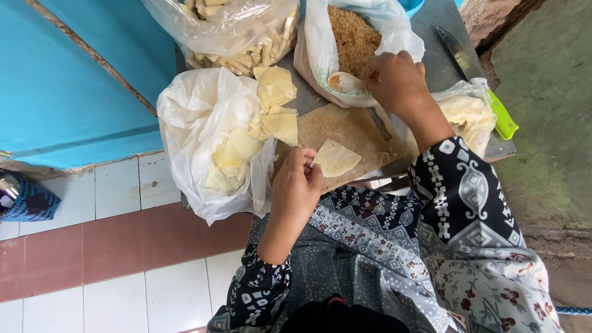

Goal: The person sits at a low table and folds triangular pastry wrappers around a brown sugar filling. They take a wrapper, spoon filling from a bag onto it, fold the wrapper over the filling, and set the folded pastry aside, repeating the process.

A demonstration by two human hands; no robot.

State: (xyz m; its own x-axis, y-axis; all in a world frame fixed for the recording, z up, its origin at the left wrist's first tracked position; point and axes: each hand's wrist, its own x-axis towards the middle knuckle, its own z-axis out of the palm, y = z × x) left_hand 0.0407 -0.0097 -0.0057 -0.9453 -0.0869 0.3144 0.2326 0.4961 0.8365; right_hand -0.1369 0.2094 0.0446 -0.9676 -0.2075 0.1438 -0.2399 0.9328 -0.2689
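Left hand [297, 185] on wrapper [335, 157]; right hand [394, 77] on spoon [346, 82]

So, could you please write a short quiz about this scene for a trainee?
1. True or false: the right hand holds a spoon at the bag of brown filling.
2. What do the left hand fingers pinch?
3. Where does the knife with the green handle lie: A) on the floor, B) at the table's right edge?

Key:
1. True
2. A pale square wrapper on the board
3. B
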